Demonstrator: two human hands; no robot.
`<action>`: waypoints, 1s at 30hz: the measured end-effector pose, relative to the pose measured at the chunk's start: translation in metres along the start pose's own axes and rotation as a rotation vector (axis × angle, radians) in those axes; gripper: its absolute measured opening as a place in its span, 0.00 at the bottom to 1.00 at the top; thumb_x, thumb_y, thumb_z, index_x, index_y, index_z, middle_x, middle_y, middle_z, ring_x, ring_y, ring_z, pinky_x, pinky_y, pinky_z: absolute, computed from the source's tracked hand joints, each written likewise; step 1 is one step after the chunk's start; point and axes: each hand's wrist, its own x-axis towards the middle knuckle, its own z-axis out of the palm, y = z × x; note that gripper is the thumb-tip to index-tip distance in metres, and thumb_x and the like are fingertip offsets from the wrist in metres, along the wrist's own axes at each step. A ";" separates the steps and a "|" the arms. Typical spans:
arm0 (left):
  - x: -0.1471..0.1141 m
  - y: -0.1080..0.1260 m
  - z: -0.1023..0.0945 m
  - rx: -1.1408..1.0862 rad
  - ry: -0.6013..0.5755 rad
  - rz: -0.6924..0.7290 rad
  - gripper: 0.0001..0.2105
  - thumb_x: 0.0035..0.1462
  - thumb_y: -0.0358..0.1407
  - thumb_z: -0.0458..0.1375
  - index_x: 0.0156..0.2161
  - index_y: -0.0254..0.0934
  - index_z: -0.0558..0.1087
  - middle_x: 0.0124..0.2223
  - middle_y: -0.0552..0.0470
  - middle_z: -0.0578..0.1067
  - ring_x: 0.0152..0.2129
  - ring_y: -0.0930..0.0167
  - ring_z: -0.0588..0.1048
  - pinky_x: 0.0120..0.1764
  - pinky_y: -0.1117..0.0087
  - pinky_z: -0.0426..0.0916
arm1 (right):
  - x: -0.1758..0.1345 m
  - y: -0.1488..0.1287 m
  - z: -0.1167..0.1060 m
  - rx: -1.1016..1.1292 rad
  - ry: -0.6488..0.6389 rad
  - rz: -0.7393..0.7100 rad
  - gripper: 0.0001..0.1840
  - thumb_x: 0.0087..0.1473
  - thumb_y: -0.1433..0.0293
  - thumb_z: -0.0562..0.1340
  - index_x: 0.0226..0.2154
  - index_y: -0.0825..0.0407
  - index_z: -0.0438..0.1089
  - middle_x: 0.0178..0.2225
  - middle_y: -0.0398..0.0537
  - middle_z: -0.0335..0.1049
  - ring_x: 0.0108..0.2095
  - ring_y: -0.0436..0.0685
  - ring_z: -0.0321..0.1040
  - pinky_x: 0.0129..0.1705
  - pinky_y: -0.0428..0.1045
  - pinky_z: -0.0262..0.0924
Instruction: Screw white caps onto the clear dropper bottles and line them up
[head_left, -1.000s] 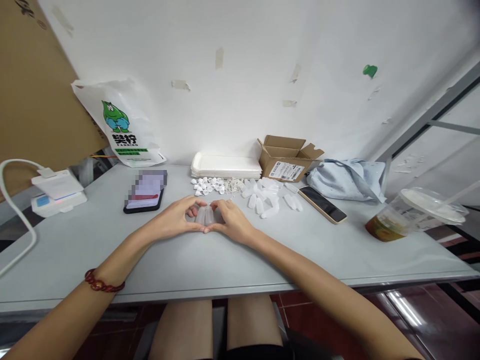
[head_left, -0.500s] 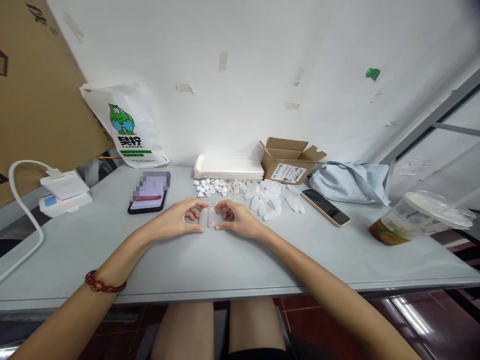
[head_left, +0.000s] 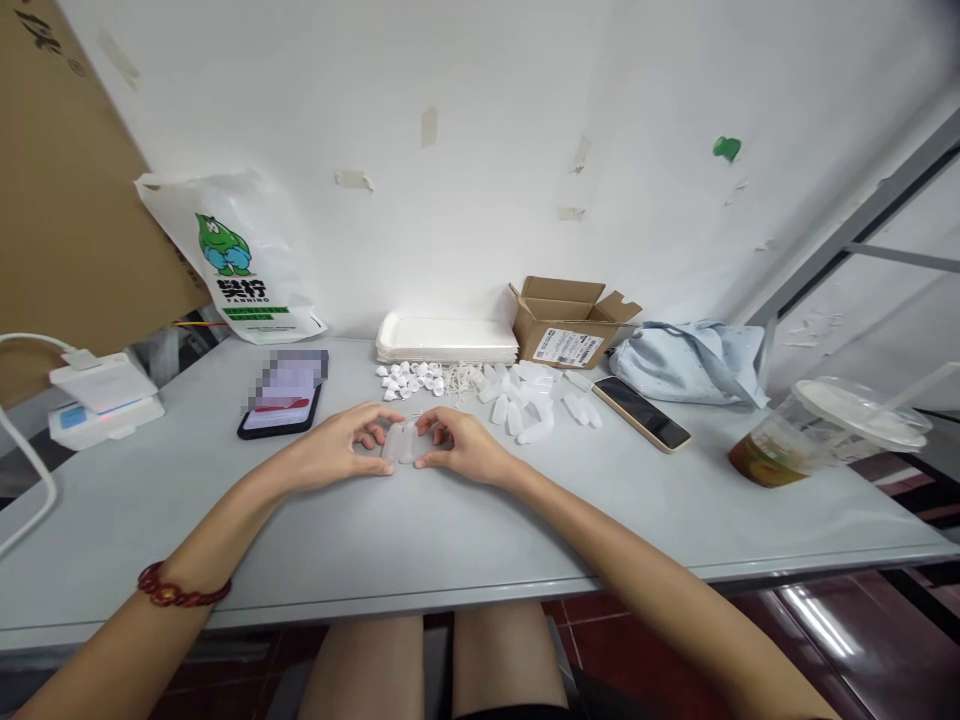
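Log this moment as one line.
left hand: curled beside frosted pieces | right hand: curled opposite | beyond: white caps, pale cords

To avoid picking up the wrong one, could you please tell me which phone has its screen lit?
The phone near the left hand is lit; the other phone, by the blue bag, has a dark screen.

We face a white wall (head_left: 480,80) dotted with strips of tape (head_left: 429,127) and one green scrap (head_left: 727,149). Before us stands a grey table (head_left: 480,540), its front edge running across our view. A grey metal frame (head_left: 900,256) slants at the right. Underneath, we see dark red floor tiles (head_left: 615,640) and a bright streak of reflected light (head_left: 817,620).
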 end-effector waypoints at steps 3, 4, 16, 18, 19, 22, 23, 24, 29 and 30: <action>-0.001 0.000 -0.001 0.021 -0.002 0.006 0.28 0.41 0.47 0.66 0.49 0.42 0.69 0.41 0.50 0.71 0.36 0.65 0.71 0.42 0.61 0.69 | -0.001 -0.002 -0.004 -0.002 -0.028 0.005 0.22 0.41 0.72 0.70 0.40 0.54 0.65 0.39 0.46 0.69 0.32 0.49 0.62 0.37 0.47 0.60; -0.001 0.002 -0.002 0.036 0.008 0.000 0.28 0.41 0.49 0.65 0.49 0.41 0.69 0.40 0.49 0.71 0.36 0.65 0.71 0.40 0.62 0.69 | -0.002 -0.003 -0.006 -0.012 -0.034 0.005 0.22 0.41 0.72 0.70 0.40 0.54 0.65 0.40 0.46 0.68 0.33 0.49 0.63 0.37 0.47 0.60; 0.025 0.030 0.000 0.226 0.394 0.117 0.13 0.55 0.43 0.50 0.36 0.37 0.73 0.40 0.48 0.76 0.33 0.67 0.72 0.36 0.68 0.65 | -0.009 0.000 -0.057 -0.589 0.193 0.002 0.12 0.51 0.79 0.61 0.40 0.56 0.67 0.41 0.56 0.68 0.42 0.58 0.65 0.43 0.51 0.59; 0.040 0.037 0.002 0.278 0.333 0.125 0.13 0.55 0.41 0.50 0.36 0.37 0.74 0.39 0.49 0.77 0.32 0.67 0.72 0.35 0.68 0.65 | -0.012 0.002 -0.079 -0.658 0.253 0.080 0.09 0.52 0.80 0.58 0.38 0.56 0.68 0.38 0.54 0.70 0.40 0.57 0.66 0.42 0.50 0.58; 0.048 0.040 0.004 0.305 0.311 0.132 0.13 0.55 0.40 0.50 0.36 0.37 0.75 0.39 0.49 0.77 0.32 0.67 0.73 0.35 0.69 0.65 | -0.014 0.003 -0.091 -0.694 0.285 0.119 0.10 0.52 0.80 0.57 0.38 0.56 0.68 0.37 0.53 0.71 0.39 0.56 0.66 0.41 0.49 0.57; 0.073 0.049 0.012 0.370 0.216 0.137 0.11 0.52 0.35 0.50 0.32 0.36 0.76 0.34 0.49 0.78 0.31 0.67 0.74 0.34 0.69 0.64 | -0.027 0.007 -0.124 -0.801 0.328 0.309 0.11 0.53 0.77 0.57 0.39 0.54 0.69 0.37 0.51 0.73 0.38 0.57 0.68 0.39 0.49 0.57; 0.081 0.051 0.015 0.403 0.192 0.146 0.11 0.51 0.33 0.50 0.30 0.36 0.76 0.33 0.49 0.78 0.31 0.66 0.74 0.34 0.69 0.64 | -0.032 0.008 -0.133 -0.849 0.330 0.386 0.11 0.54 0.76 0.57 0.40 0.54 0.69 0.38 0.52 0.73 0.39 0.58 0.68 0.39 0.49 0.57; 0.089 0.052 0.017 0.445 0.187 0.147 0.10 0.50 0.32 0.51 0.29 0.36 0.76 0.32 0.48 0.78 0.31 0.66 0.74 0.34 0.69 0.64 | -0.037 0.010 -0.141 -0.910 0.338 0.477 0.12 0.54 0.76 0.56 0.41 0.54 0.69 0.40 0.54 0.73 0.41 0.60 0.68 0.38 0.50 0.57; 0.120 0.055 0.025 0.601 0.266 0.123 0.11 0.49 0.30 0.51 0.33 0.36 0.77 0.32 0.46 0.77 0.33 0.63 0.73 0.34 0.68 0.64 | -0.057 0.020 -0.161 -1.065 0.286 0.862 0.14 0.51 0.75 0.59 0.42 0.56 0.69 0.44 0.61 0.70 0.45 0.65 0.68 0.37 0.52 0.59; 0.125 0.055 0.025 0.609 0.270 0.128 0.12 0.49 0.30 0.52 0.36 0.35 0.77 0.33 0.45 0.76 0.35 0.62 0.73 0.35 0.67 0.64 | -0.059 0.022 -0.163 -1.047 0.255 0.902 0.14 0.51 0.74 0.60 0.42 0.56 0.70 0.44 0.60 0.70 0.45 0.65 0.68 0.37 0.52 0.60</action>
